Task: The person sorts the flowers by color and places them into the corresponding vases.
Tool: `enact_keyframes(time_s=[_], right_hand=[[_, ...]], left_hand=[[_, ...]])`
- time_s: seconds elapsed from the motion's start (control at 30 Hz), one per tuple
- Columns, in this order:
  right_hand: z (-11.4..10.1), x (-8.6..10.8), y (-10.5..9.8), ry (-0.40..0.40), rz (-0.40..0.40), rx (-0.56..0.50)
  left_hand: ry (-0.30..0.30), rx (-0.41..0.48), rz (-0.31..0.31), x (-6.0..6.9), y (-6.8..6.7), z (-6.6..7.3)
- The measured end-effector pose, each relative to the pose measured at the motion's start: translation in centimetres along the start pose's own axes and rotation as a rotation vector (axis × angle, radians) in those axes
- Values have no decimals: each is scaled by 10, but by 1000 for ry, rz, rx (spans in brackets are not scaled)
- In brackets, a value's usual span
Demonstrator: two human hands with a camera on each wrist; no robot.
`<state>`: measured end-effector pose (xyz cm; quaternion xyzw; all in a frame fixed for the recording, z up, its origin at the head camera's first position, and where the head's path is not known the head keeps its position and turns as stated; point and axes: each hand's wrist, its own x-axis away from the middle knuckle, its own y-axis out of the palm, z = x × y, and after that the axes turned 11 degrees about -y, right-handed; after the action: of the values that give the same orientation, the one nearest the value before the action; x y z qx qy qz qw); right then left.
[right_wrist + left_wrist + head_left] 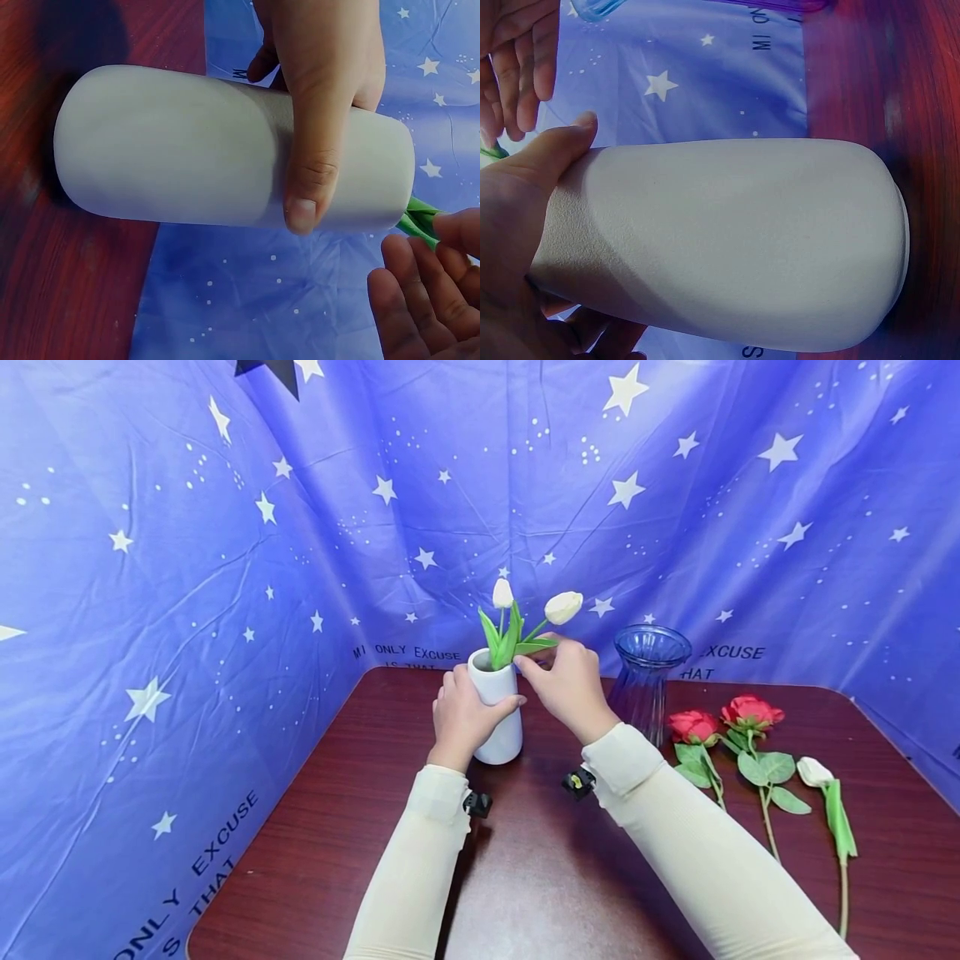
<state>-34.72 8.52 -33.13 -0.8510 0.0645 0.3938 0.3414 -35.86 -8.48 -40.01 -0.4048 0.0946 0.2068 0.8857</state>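
Observation:
A white vase (498,739) stands upright on the table, and my left hand (461,710) grips its upper part, thumb across the near side. Two white tulips rise from its mouth: one tulip (502,593) stands nearly straight, the other tulip (563,608) leans right. Just right of the rim, my right hand (572,685) pinches the leaning tulip low down, by its leaves and stem. In the right wrist view green leaves (420,217) show between the vase rim and that thumb. The stems inside the vase are hidden.
A blue glass vase (651,652) stands right of my right hand, partly behind the forearm. Two red roses (752,714) and a white tulip (815,772) lie on the right of the dark red table (337,827). Blue star-patterned cloth (465,460) hangs behind and left.

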Motion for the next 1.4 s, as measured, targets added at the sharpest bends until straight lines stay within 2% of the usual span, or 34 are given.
enact_keyframes(time_s=[0.3,0.6,1.0,1.4], right_hand=[[4,1,5,19,-38,-24],[2,-1,1,59,73,-73],[5,1,7,61,43,-60],[10,5,7,75,92,-73]], left_hand=[[-6,-18,-1,-1,-1,0],[6,-9,3,-2,-1,0],[-9,-8,-7,0,-1,2],[3,-12,2,0,-2,1]])
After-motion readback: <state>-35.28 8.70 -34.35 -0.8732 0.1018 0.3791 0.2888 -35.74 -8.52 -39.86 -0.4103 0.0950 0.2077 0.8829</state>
